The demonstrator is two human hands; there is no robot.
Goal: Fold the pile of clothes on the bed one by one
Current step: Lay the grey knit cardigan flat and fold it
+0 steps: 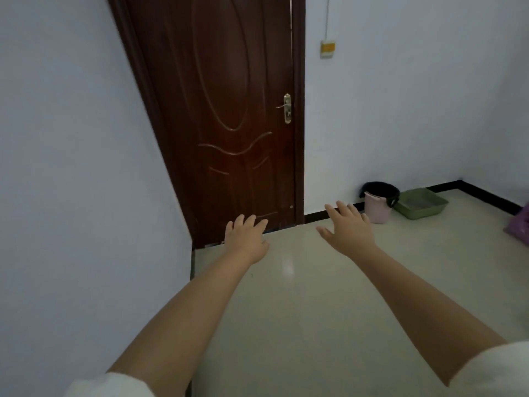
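Note:
Neither the bed nor the pile of clothes is in view. Both my arms stretch forward over a pale tiled floor. My left hand [246, 235] is held out palm down, fingers relaxed and slightly spread, holding nothing. My right hand [347, 227] is also palm down with its fingers spread and holds nothing. White sleeve edges show at the bottom corners.
A dark brown wooden door [229, 110] with a brass handle [286, 108] stands shut ahead. A white wall [71, 167] runs close on my left. A pink bin with a black liner [378, 199] and a green tray [421, 207] sit by the far wall. Something purple [519, 224] lies at the right edge.

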